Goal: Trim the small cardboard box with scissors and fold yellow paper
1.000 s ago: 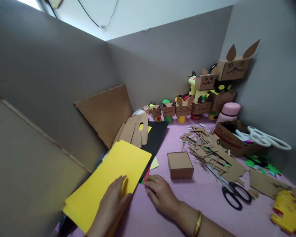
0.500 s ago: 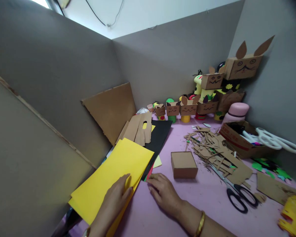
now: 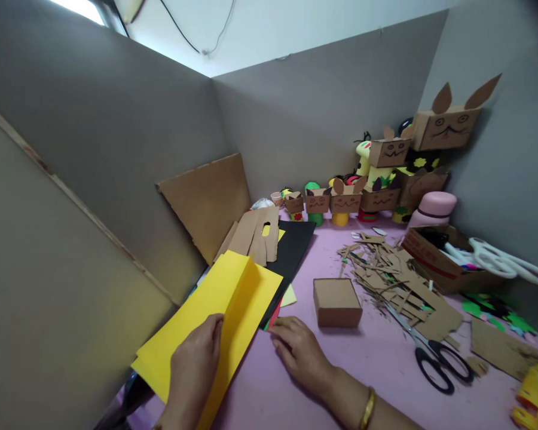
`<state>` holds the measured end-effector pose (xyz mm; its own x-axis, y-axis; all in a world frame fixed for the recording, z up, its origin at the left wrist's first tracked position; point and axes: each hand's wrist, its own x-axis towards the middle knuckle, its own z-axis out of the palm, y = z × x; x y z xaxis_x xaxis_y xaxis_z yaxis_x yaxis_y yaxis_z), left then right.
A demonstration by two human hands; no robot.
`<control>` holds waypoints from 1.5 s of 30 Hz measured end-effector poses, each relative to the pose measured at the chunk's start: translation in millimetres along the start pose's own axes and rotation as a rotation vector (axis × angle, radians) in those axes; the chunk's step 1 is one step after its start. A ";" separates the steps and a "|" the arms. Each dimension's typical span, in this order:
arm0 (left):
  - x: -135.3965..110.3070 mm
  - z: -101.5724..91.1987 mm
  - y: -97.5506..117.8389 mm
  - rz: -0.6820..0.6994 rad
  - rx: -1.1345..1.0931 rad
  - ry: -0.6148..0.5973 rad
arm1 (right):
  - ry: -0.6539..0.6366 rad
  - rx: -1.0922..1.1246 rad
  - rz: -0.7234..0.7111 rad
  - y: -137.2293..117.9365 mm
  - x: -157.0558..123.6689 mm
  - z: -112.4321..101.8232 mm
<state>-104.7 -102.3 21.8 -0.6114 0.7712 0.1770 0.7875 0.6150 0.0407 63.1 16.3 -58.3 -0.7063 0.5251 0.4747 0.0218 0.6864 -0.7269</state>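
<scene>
A: Setting: grey partition walls (image 3: pixel 94 167) on three sides, pink desk (image 3: pixel 376 358). At far left we log a stack (image 3: pixel 170 352) of coloured paper along the wall. The yellow sheet (image 3: pixel 246 292) is on top, partly over a black sheet (image 3: pixel 293 251).

B: And the left hand (image 3: pixel 195 364)?

A: Its grip is closed on the yellow sheet's near edge, fingers curled over it. The sheet's right part stands up in a ridge, off the yellow paper below.

B: Our judgement: lift by the edge only and peel slowly, so one sheet parts without creasing.

A: Agreed. The right hand (image 3: pixel 302 355) lies flat on the desk, grip open and holding nothing. Its fingertips touch the stack's corner, where red and green edges show. We judge it should press there so the pile cannot slide.

B: Further right?

A: A small cardboard box (image 3: pixel 336 301) just beyond the right hand. Then cardboard scraps (image 3: pixel 394 278) and black scissors (image 3: pixel 439 361), apart from both hands.
</scene>
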 end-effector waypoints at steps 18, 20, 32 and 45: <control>-8.1 23.4 16.6 0.243 -0.190 -0.223 | -0.156 -0.703 0.225 6.0 34.6 -127.1; -8.1 25.4 16.6 0.245 -0.208 -0.227 | -0.157 -0.711 0.215 14.0 40.6 -128.1; -6.3 28.8 4.6 0.195 -0.431 -0.232 | 0.104 -0.687 0.088 18.3 36.4 -119.1; -7.7 25.9 2.8 0.192 -0.461 -0.181 | -0.065 -0.305 0.055 -5.5 -24.0 -26.4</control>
<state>-99.8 -102.2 -4.9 -0.4247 0.9038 0.0526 0.8136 0.3555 0.4600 98.7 13.2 -52.6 -0.7416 0.5391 0.3992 0.2657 0.7825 -0.5632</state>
